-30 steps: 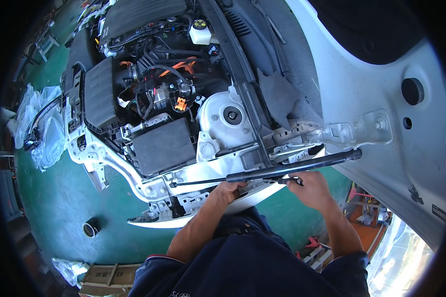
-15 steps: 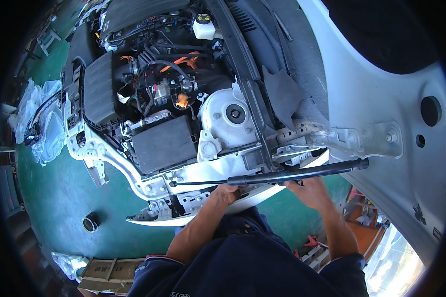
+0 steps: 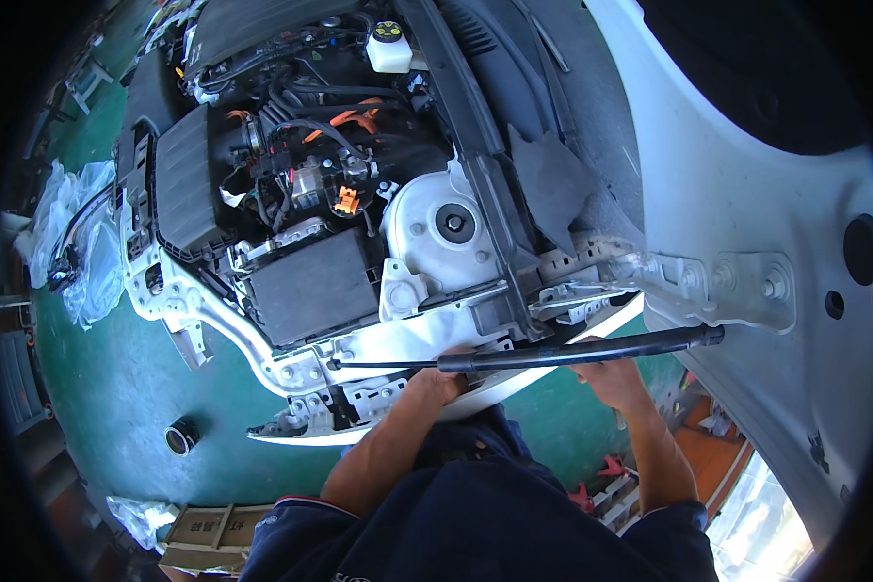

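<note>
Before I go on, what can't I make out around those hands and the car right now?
All in the head view:
Left hand: some fingers are hidden behind the black strut; its full grip is unclear.
Right hand: fingertips are partly behind the same strut; whether they hold anything, I can't tell.
Engine cover: far side cut off by the top edge.
White raised panel: cut off by the dark fisheye rim.

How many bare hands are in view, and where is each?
2: the left hand beneath the black strut, near where rod meets tube; the right hand beneath the tube, farther right. Some fingers are hidden.
</note>
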A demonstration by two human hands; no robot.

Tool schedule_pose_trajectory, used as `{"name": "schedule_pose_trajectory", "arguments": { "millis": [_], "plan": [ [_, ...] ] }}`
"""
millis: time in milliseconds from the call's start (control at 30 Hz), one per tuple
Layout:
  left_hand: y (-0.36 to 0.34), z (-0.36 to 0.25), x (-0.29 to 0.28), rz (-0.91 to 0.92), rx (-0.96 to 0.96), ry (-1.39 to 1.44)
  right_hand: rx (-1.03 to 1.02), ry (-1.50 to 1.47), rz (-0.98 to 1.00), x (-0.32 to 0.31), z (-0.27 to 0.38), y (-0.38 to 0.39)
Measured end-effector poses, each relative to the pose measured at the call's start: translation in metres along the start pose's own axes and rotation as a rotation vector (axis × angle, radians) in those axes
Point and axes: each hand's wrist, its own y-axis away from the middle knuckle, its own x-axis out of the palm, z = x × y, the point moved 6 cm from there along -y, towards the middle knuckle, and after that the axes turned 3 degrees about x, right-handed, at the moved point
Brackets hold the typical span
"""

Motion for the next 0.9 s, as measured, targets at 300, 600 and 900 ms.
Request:
{"name": "schedule_pose_trajectory", "arguments": {
  "millis": [300, 600, 900],
  "plan": [
    [0.002, 0.004, -0.006, 0.001, 0.01, 0.014, -0.08, 0.008, -0.002, -0.003, 0.003, -0.001],
    [0.003, 0.007, -0.013, 0.015, 0.004, -0.004, -0.277, 0.001, -0.091, 0.0, -0.001, 0.018],
    [-0.006, 0.0, 0.005, 0.048, 0.027, -0.016, -0.052, -0.081, -0.146, -0.002, -0.001, 0.023]
  ]
}}
